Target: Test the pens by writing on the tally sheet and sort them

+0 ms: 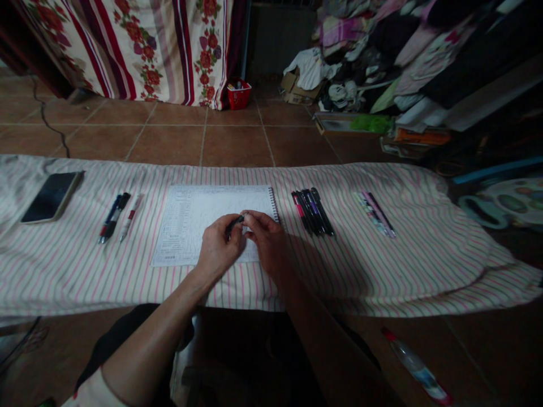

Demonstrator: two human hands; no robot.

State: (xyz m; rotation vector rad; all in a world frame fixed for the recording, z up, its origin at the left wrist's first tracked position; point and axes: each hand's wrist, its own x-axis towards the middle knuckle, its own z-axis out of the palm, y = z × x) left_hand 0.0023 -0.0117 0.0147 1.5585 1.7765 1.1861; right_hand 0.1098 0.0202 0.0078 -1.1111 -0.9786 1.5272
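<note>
Over a spiral notebook [203, 203] with a written page, I hold a dark pen [235, 224] between both hands. My left hand [218, 243] is closed around its barrel. The fingertips of my right hand [269, 237] pinch the pen's upper end, partly hiding it. To the right of the notebook lies a row of several dark pens [313, 212], one with a pink-red part. Farther right is a small group of light and pinkish pens [375, 213]. On the left lie dark pens [113, 219] beside a white and red pen [130, 218].
A phone [53, 196] rests on the left of the striped cloth [382, 271]. On the tiled floor are a bottle [418, 364] at lower right and a red basket [238, 95] beyond the cloth. Clothes [382, 45] are piled at the back right.
</note>
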